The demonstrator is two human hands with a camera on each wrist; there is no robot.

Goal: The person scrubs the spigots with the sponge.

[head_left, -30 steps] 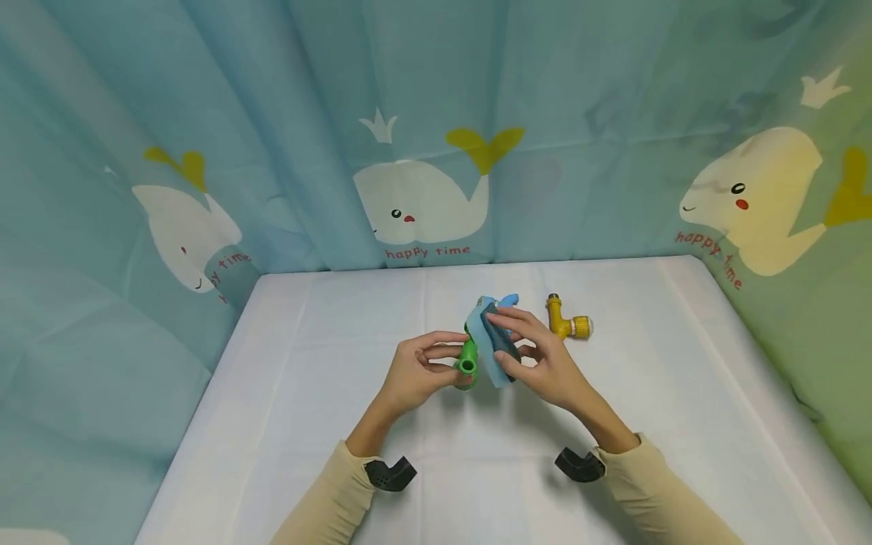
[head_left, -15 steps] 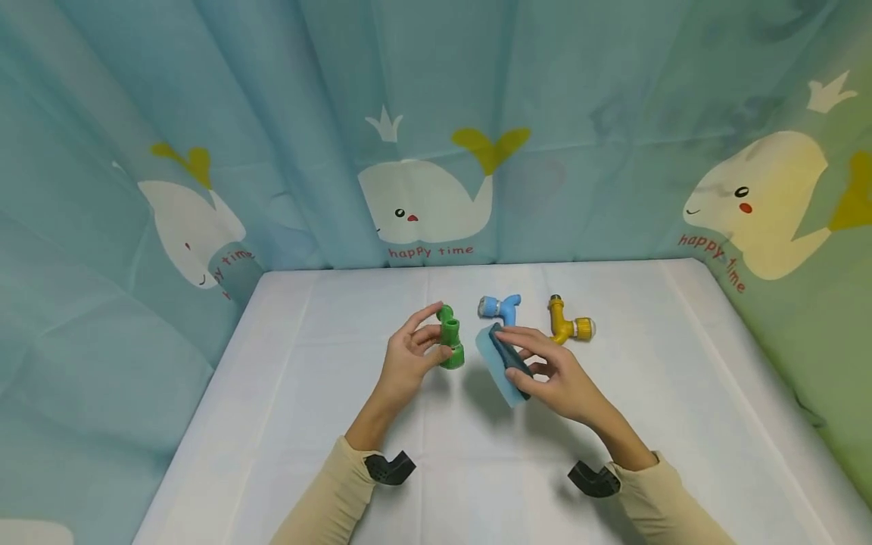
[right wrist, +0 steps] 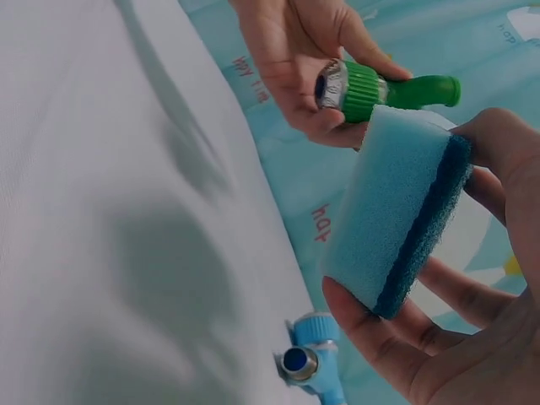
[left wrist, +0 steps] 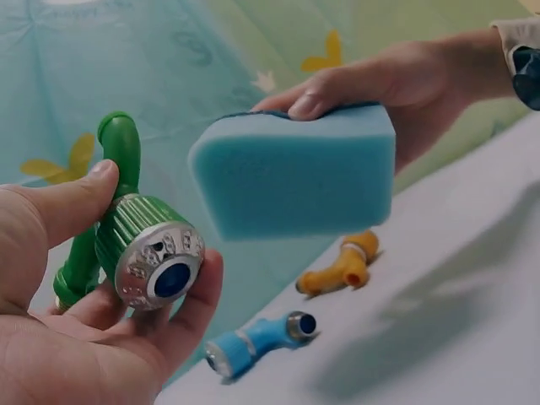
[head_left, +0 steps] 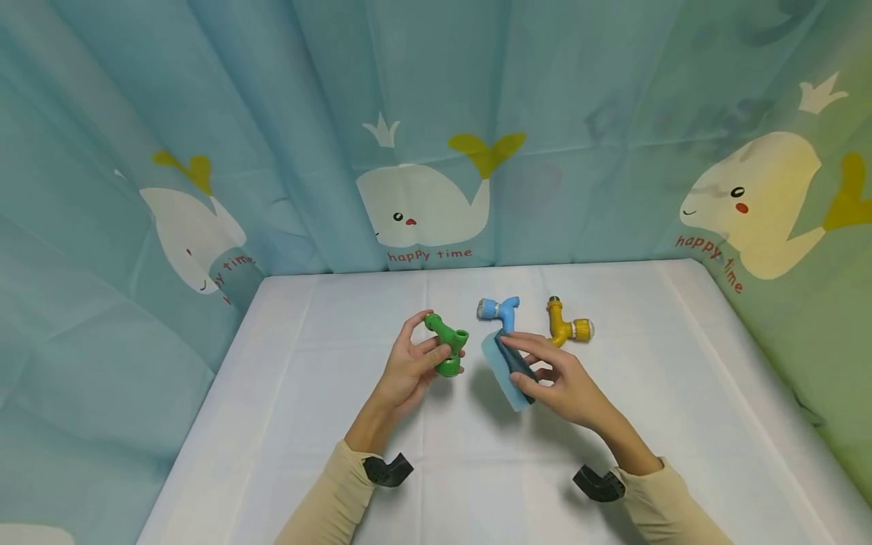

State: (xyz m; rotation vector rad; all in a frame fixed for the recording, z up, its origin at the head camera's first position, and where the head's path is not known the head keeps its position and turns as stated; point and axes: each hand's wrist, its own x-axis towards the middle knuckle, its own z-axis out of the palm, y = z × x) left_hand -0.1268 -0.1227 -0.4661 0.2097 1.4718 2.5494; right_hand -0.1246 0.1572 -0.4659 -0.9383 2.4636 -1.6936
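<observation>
My left hand [head_left: 406, 369] holds a green faucet [head_left: 447, 337] above the table, thumb on one side and fingers on the other. In the left wrist view its ribbed green knob with a silver, blue-centred cap [left wrist: 160, 261] faces the camera. A light blue sponge with a dark blue scouring side [right wrist: 396, 202] is pinched between the thumb and fingers of my right hand [head_left: 560, 378]. The sponge is to the right of the green faucet, apart from it in the head view. Both hands are raised off the white surface.
A blue faucet [head_left: 500, 309] lies on the white table [head_left: 327, 454] beyond the sponge, which hides its lower end. To its right is a yellow faucet [head_left: 562, 325], partly behind the right hand. A whale-print curtain [head_left: 436, 113] hangs behind the table.
The sponge has come away from the green faucet, moving right and nearer me. My left hand has shifted left and turned the faucet, so its spout now points right. The blue faucet shows more.
</observation>
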